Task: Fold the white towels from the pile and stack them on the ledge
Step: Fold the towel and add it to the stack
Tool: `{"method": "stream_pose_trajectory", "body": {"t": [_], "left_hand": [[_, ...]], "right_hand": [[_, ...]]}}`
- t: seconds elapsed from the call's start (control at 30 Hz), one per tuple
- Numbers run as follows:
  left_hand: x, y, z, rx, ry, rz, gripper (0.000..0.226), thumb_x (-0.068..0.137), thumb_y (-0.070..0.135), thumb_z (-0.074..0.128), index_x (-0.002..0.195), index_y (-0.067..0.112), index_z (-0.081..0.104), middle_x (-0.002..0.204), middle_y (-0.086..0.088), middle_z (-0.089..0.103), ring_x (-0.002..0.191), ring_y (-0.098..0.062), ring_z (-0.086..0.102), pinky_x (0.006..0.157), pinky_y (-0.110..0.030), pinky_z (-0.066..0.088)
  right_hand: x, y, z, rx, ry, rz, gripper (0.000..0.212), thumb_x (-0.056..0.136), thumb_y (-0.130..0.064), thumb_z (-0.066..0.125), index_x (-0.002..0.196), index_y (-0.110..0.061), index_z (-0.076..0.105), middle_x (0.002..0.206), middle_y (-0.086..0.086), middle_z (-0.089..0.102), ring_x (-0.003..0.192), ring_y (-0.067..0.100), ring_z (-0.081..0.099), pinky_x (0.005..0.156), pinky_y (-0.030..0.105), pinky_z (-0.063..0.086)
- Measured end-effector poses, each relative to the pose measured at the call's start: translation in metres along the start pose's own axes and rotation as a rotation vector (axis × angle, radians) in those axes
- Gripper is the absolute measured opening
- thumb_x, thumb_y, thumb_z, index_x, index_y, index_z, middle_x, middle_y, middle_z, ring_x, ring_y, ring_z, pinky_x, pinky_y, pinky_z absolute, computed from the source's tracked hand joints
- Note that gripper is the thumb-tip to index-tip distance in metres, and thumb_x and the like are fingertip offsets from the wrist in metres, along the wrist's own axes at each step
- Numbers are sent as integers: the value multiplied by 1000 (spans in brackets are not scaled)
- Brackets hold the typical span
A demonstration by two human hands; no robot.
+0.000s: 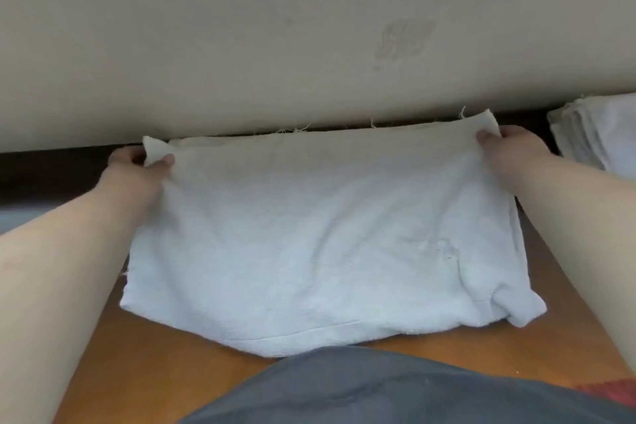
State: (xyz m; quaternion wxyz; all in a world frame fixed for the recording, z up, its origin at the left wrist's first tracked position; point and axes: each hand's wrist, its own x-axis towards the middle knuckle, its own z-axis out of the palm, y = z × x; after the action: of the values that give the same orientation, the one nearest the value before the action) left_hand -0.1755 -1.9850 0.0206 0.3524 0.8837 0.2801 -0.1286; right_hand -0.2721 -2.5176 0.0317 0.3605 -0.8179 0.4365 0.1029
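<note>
White towel (320,244) spread flat on the orange-brown wooden surface (144,365), its far edge along the dark ledge (51,169) below the beige wall (241,27). Left hand (137,165) pinches the far left corner between thumb and fingers; right hand (512,144) pinches the far right corner likewise. Stack of folded white towels (595,131) at right, near the right hand. Grey garment (378,392) in foreground

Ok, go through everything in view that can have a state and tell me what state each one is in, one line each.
White towel: spread on the wooden surface, far edge lifted, held at both far corners.
Left hand: pinching the towel's far left corner.
Right hand: pinching the towel's far right corner.
Stack of towels: folded, piled at the right edge, untouched.
</note>
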Motion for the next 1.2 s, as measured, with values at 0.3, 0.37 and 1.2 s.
{"method": "stream_pose_trajectory", "body": {"t": [0.3,0.37,1.2], "left_hand": [[-93,-28,26,524,82,450,69,89,40,65,148,26,33,156,-10,29,141,-34,28,113,-51,27],[-119,-25,40,631,-91,700,56,91,31,64,143,24,46,154,-8,35,138,-34,31,113,-48,27],[-317,241,304,1420,-452,1398,86,84,-8,50,155,33,20,158,-3,20,132,-29,40,98,-42,48]], "right_hand": [[-55,58,-5,58,-16,48,63,85,-55,64,136,-21,52,114,-3,59,96,22,58,83,32,45],[-73,82,-6,9,-71,74,49,87,-54,62,126,-23,57,111,-3,62,89,19,58,81,32,43],[-166,231,-20,90,-139,-62,38,71,-62,75,95,-35,62,100,-17,51,87,3,57,74,22,47]]}}
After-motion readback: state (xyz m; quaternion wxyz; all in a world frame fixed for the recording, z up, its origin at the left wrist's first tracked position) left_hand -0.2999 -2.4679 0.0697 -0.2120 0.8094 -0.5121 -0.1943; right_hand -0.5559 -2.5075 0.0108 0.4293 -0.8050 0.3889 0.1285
